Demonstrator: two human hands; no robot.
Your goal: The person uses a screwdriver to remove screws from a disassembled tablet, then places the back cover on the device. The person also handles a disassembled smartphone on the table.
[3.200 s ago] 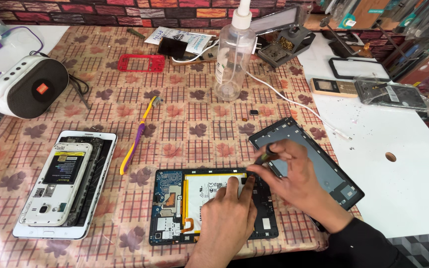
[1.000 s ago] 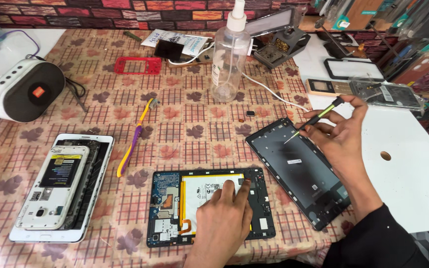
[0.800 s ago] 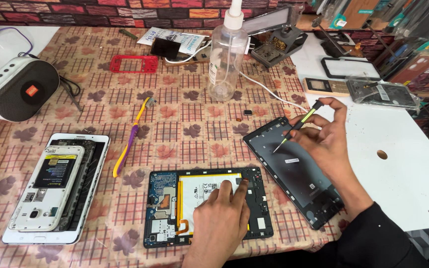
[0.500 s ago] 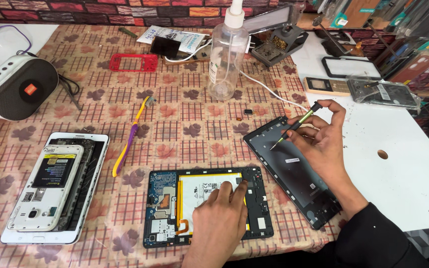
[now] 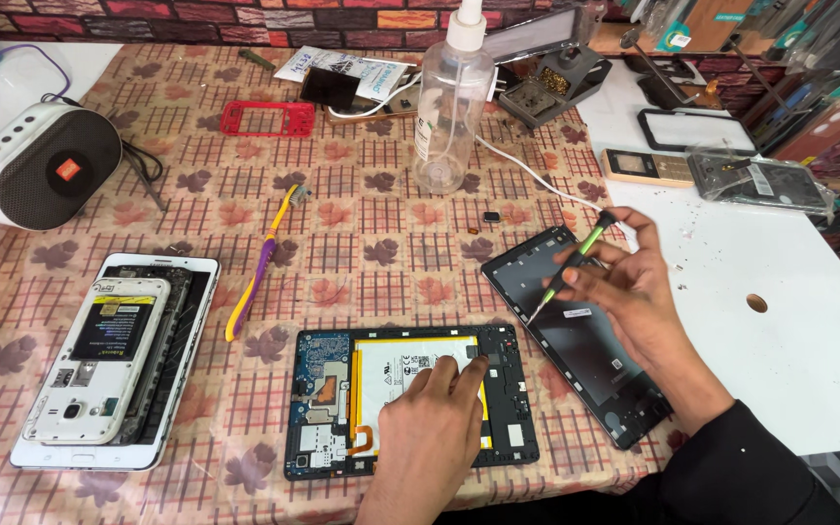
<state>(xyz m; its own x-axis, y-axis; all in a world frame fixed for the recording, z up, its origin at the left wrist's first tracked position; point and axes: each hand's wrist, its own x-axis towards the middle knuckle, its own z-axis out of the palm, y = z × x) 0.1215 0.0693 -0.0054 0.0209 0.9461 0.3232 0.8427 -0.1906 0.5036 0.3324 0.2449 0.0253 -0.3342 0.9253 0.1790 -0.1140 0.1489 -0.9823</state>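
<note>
Looking down on a patterned tablecloth (image 5: 362, 243), the view shows two bare hands at work among opened devices. At the far left sits one white speaker (image 5: 41, 165) with a dark grille. Below it lies one white tablet body (image 5: 172, 389) with a smaller white phone (image 5: 104, 360) stacked on top, both with their long axes running toward and away from the person. One yellow and purple prying tool (image 5: 257, 267) lies next, its long axis leaning from lower left to upper right. Behind it rests one red phone frame (image 5: 266, 118).

Near the front edge lies one opened tablet (image 5: 410, 401), long axis left to right, its pale battery in a yellow border showing. The left hand (image 5: 430, 428) lies flat on that battery, fingers loosely extended and pressing down, gripping nothing. One clear spray bottle (image 5: 451, 107) stands upright behind.

Just to the right lies one black back cover (image 5: 576, 335), long axis running diagonally from upper left to lower right. The right hand (image 5: 629, 287) hovers over it, fingers closed around one green-handled screwdriver (image 5: 568, 269). The tool slants with its handle up to the right and its tip pointing down-left, meeting the cover's inner face. A white mat (image 5: 780, 321) covers the table's right side.
</note>
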